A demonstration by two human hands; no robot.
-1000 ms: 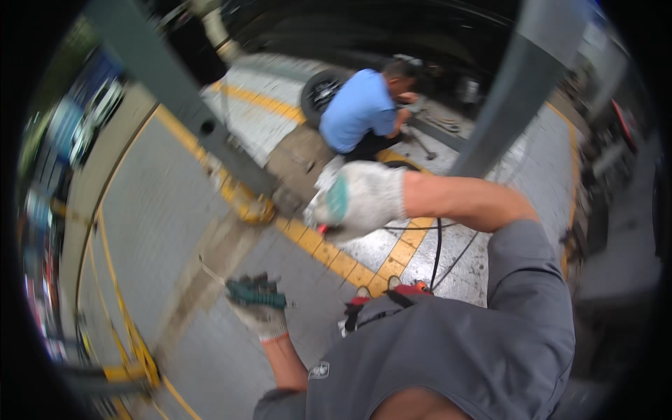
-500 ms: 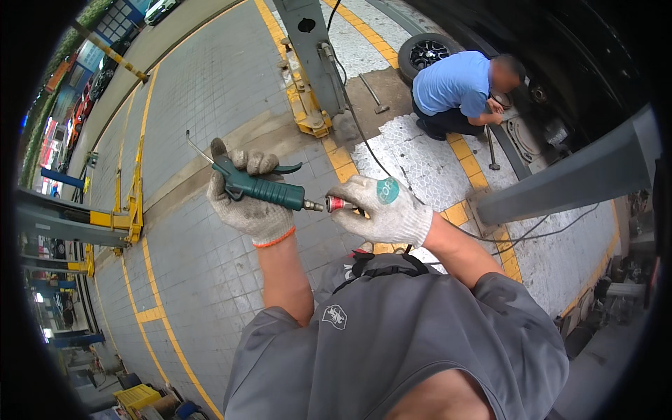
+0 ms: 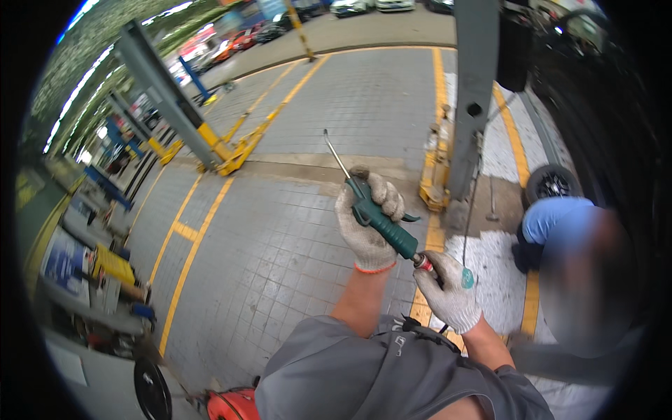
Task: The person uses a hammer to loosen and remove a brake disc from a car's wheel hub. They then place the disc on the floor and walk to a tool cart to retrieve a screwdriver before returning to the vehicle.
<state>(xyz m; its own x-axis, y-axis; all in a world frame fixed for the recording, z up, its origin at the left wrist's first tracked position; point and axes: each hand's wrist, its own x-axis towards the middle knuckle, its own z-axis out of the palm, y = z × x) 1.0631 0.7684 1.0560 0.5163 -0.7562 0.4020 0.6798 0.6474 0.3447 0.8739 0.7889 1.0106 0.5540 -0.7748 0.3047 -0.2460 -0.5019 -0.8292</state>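
A dark green air blow gun (image 3: 393, 235) with a thin bent metal nozzle lies in my left hand (image 3: 365, 231). The gloved fingers wrap round its top, close to the lever, and the nozzle points up and to the left. My right hand (image 3: 449, 292), in a matching knit glove with a green round mark, pinches a red hose coupler (image 3: 424, 263). This coupler meets the metal fitting at the gun's lower end; whether it is locked on I cannot tell. Most of the hose behind the coupler is hidden by my right hand.
A grey lift post (image 3: 473, 105) with a yellow base (image 3: 435, 168) stands ahead on the right. Beyond it are a long-handled hammer (image 3: 493, 206), a wheel (image 3: 553, 183) and a crouching person in a blue shirt (image 3: 555, 217). At left, a yellow box (image 3: 113, 264) sits among bench clutter.
My view has swung to the left. The coupler, apart from the gun's fitting by a small gap before, is now up against it. Both hands keep their grip.
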